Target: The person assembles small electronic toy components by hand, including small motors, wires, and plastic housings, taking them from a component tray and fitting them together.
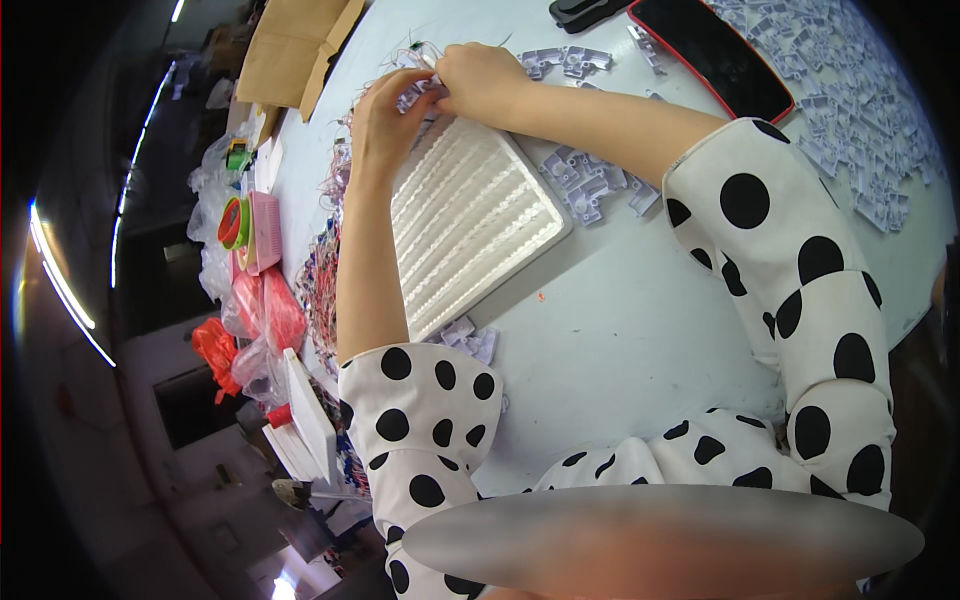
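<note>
My left hand [388,118] and my right hand [482,82] meet at the far left of the table, past the far edge of a white ridged tray [490,215]. Their fingertips are pinched close together on something small that the fingers mostly hide. Pale lilac plastic pieces [412,94] show in the curve of my left hand; whether they are held or lie behind it, I cannot tell. Thin wires [425,48] stick up just beyond the fingers. More molded plastic pieces [590,180] lie beside the tray, under my right forearm.
A large spread of similar plastic parts [850,120] covers the far right. Near it lie a red-edged phone [715,55] and a black object [590,12]. Bundled colored wires [320,280], a pink basket [264,230], red bags [268,305] and a cardboard box [290,50] line the left edge.
</note>
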Demonstrator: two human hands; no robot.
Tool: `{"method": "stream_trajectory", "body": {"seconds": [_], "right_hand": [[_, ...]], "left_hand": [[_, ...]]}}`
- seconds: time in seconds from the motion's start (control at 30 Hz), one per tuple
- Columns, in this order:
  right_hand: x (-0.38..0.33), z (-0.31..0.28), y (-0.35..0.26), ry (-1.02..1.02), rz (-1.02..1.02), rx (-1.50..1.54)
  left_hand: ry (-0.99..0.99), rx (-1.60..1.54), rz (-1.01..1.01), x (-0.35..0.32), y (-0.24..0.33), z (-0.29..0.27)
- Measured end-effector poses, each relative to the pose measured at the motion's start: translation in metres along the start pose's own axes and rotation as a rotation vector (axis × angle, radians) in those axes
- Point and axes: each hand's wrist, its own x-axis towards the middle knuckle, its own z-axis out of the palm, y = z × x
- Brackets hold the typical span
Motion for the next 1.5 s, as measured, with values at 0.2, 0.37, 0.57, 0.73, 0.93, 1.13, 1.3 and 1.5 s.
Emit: {"method": "stream_trajectory", "body": {"seconds": [0.2,0.37,0.57,0.73,0.93,1.13,1.3,1.5], "right_hand": [[-0.004,0.008,0.002,0.091,-0.045,-0.041],[-0.006,0.010,0.011,0.090,-0.079,-0.078],[-0.008,-0.001,0.011,0.167,-0.071,-0.047],[-0.020,-0.052,-0.003,0.172,0.007,0.139],[-0.102,-0.138,-0.025,-0.031,-0.081,0.140],[-0.186,-0.180,-0.035,-0.167,-0.104,0.197],[-0.214,-0.177,-0.024,-0.328,-0.104,0.134],[-0.110,-0.092,-0.022,-0.145,-0.269,0.201]], "left_hand": [[0.114,0.082,0.046,-0.011,-0.005,0.010],[0.156,0.089,0.061,-0.013,-0.010,0.014],[0.062,0.170,-0.017,-0.012,-0.016,0.011],[0.003,0.153,-0.043,-0.009,-0.015,0.010],[0.045,0.092,-0.057,-0.014,-0.020,0.007],[-0.037,0.120,-0.109,-0.006,-0.011,0.003],[0.147,-0.132,-0.123,-0.011,-0.003,-0.010],[0.278,0.081,0.011,-0.033,-0.020,-0.012]]}}
